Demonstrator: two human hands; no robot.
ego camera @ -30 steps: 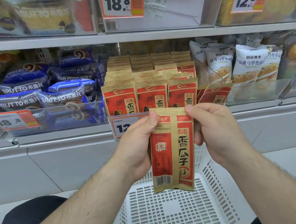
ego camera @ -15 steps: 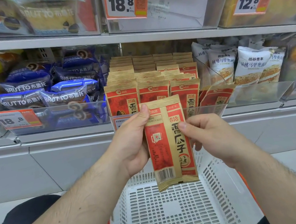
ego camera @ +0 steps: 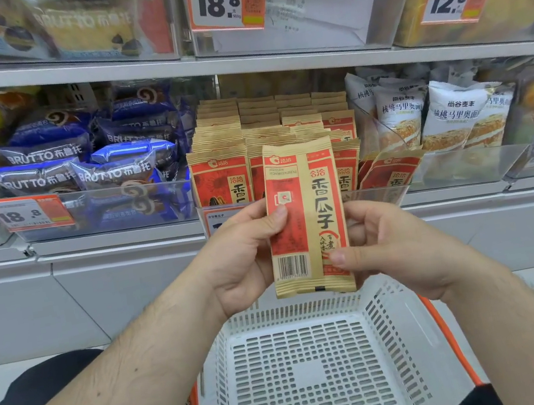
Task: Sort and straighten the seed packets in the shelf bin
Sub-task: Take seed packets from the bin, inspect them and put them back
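seed packet point(ego camera: 306, 217) – upright, back side out, in front of shelf bin point(ego camera: 375, 194) | left hand point(ego camera: 249, 257) pinches left edge; right hand point(ego camera: 386, 247) pinches lower right corner | judged light, crinkly, slightly slick, contents loose – hold by both long edges

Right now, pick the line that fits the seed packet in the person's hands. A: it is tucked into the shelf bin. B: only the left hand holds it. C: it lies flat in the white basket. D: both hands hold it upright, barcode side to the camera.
D: the left hand and right hand both pinch the seed packet upright, barcode showing, above the white basket.
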